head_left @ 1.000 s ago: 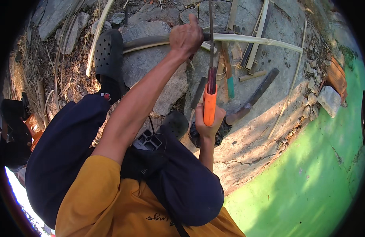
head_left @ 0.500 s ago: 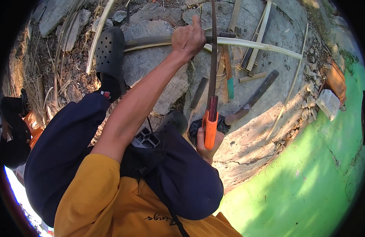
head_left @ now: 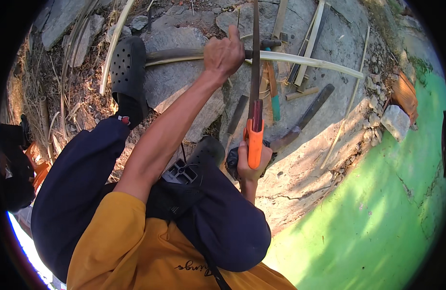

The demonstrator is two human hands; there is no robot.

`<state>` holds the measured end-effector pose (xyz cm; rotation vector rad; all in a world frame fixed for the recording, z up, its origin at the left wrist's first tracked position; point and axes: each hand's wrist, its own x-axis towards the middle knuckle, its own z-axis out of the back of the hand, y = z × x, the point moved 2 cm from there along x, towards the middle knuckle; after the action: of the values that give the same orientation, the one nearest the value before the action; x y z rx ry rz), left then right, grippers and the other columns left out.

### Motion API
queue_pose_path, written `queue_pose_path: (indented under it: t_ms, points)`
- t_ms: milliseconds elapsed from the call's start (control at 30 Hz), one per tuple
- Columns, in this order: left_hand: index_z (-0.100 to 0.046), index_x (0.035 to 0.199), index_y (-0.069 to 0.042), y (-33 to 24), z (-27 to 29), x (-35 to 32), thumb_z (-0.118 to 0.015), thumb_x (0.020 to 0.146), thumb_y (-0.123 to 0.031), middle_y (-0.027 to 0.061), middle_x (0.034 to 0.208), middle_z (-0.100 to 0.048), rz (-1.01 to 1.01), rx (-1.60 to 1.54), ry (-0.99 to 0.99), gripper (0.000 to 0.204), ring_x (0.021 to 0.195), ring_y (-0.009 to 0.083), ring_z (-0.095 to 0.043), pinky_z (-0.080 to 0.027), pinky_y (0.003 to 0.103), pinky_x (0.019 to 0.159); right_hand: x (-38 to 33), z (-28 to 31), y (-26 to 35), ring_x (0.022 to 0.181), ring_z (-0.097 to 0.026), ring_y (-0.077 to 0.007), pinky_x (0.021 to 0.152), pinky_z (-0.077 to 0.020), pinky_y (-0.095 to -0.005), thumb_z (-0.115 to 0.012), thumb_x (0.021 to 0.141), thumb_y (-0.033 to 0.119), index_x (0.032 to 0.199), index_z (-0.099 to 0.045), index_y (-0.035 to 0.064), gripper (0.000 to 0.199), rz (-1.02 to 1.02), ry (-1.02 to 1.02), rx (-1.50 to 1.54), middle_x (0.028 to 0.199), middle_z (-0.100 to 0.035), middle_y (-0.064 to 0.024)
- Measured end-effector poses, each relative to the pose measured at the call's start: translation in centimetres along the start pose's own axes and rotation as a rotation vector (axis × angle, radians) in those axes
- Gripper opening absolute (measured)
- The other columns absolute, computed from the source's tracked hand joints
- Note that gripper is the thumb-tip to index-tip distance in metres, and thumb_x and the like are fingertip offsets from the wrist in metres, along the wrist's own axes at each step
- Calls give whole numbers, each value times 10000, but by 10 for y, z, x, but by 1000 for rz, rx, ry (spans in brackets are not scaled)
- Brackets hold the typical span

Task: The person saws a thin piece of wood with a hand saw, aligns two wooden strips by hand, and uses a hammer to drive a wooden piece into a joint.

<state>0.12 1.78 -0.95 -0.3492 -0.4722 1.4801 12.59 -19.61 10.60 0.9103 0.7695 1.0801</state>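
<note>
My left hand [head_left: 224, 55] is closed around a long split strip of wood or bamboo [head_left: 312, 62], dark on its left part and pale on its right. The strip lies crosswise over the rocks, its left end by my shoe. In my right hand [head_left: 254, 162] is a handsaw [head_left: 255, 142] with an orange handle, its long dark blade pointing away from me. The blade crosses the strip just right of my left hand; whether its teeth touch the wood, I cannot tell. A black bag-like thing [head_left: 231, 162] lies below my right hand.
A dark, blade-like tool [head_left: 310, 113] lies on the stone at right, and a shorter dark piece [head_left: 238, 113] left of the saw. Pale strips [head_left: 310, 43] and a green-tipped stick [head_left: 275, 104] lie beyond. My dark clog [head_left: 128, 65] stands on the left, green ground [head_left: 368, 217] to the right.
My right hand and the saw have moved forward, away from me, along the blade's line. My left hand stays closed on the strip. The whole view has shifted slightly.
</note>
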Motion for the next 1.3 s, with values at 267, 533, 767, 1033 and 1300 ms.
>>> queue_pose_path:
  t_ms: [267, 533, 767, 1033, 1300]
  points:
    - [-483, 1038, -51, 9, 0, 23, -480, 972, -218, 197, 595, -643, 102, -19, 21, 180, 521, 415, -633, -484, 547, 519, -29, 6, 12, 490, -554, -192, 535, -428, -322, -646, 819, 29, 785, -629, -46, 85, 10, 67, -33, 584, -558, -74]
    - [-476, 1039, -49, 7, -1, 18, -493, 968, -220, 211, 606, -646, 56, 10, 18, 186, 547, 424, -647, -485, 563, 513, 1, -4, -9, 421, -524, -215, 489, -400, -332, -674, 770, 28, 703, -594, -3, 109, 7, 63, -13, 535, -501, -94]
    - [-475, 1031, -49, 9, 4, 22, -500, 957, -218, 200, 581, -632, 14, -21, -31, 186, 512, 418, -627, -467, 559, 489, 43, -16, 2, 423, -517, -209, 490, -396, -323, -660, 787, 29, 689, -582, -5, 129, -50, 155, -2, 520, -475, -87]
    - [-477, 1042, -42, 9, 2, 16, -494, 947, -210, 187, 571, -627, 5, -25, -59, 193, 498, 413, -614, -461, 560, 494, 21, -4, 3, 435, -528, -182, 507, -424, -319, -648, 800, 32, 713, -586, -8, 114, 4, 93, 13, 528, -508, -80]
    - [-471, 1044, -42, 9, 1, 18, -497, 948, -232, 195, 588, -632, 76, 15, 34, 214, 523, 425, -624, -481, 558, 524, -12, 6, 18, 485, -590, -191, 535, -449, -312, -656, 796, 35, 892, -708, -26, 125, -26, 29, 29, 577, -572, -105]
